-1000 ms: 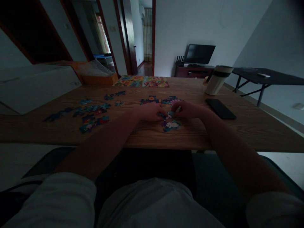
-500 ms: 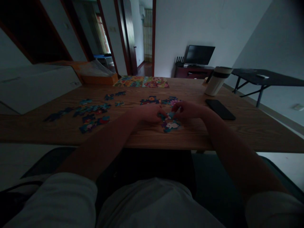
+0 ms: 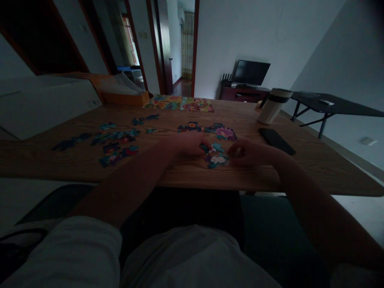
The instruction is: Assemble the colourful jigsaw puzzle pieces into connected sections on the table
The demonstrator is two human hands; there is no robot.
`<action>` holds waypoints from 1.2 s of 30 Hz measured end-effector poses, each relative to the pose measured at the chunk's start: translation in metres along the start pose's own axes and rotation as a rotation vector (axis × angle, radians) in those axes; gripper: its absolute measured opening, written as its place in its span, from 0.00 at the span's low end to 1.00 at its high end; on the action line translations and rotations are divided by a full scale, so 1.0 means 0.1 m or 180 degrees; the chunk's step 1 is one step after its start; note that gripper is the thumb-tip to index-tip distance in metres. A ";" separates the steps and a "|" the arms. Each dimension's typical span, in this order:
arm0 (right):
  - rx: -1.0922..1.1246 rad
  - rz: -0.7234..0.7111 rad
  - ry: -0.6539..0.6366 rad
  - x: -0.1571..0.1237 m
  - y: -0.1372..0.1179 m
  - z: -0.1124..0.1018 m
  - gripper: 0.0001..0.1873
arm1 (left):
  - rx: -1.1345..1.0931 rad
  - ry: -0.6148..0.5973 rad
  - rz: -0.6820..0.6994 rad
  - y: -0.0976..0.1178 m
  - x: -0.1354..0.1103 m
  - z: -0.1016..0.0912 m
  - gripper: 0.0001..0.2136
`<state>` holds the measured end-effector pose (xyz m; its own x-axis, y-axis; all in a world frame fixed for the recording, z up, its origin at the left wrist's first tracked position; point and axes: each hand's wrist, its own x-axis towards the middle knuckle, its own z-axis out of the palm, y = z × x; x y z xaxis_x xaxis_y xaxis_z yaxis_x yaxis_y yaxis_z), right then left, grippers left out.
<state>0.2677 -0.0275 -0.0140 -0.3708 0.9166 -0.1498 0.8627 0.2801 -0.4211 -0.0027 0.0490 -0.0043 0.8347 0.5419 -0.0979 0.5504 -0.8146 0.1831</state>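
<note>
In front of me on the wooden table lies a small cluster of jigsaw pieces (image 3: 218, 159), one bearing a white animal. My left hand (image 3: 192, 143) rests at its left side, fingers closed at the edge of a teal jigsaw piece (image 3: 216, 147). At the right edge of the cluster is my right hand (image 3: 249, 153), its fingers curved and apart, with nothing visible between them. Just beyond both hands is a joined strip of pieces (image 3: 192, 127) with a pink-purple part (image 3: 225, 133) at its right end.
More jigsaw pieces (image 3: 115, 137) are spread to the left. A colourful picture sheet (image 3: 180, 103) lies at the back beside an orange box (image 3: 126, 98) and a white box (image 3: 57, 106). At right are a black phone (image 3: 276, 141) and a tumbler (image 3: 273, 107).
My right hand has drawn back to the right and slightly toward me, uncovering the purple piece and more of the cluster. My left hand has stayed nearly in place.
</note>
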 end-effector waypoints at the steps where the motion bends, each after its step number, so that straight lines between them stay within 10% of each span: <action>1: 0.0057 -0.0023 0.0031 -0.02 0.02 0.04 0.19 | 0.0001 -0.0015 0.0018 0.00 0.00 0.00 0.21; 36: 0.0415 -0.0284 0.0217 -0.09 0.03 0.22 0.27 | 0.0207 -0.0205 0.0014 -0.06 -0.02 -0.03 0.22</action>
<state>0.2660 -0.0413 -0.0332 -0.4160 0.9081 -0.0474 0.7737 0.3261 -0.5432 -0.0076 0.0530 -0.0022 0.8356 0.5255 -0.1604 0.5449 -0.8298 0.1202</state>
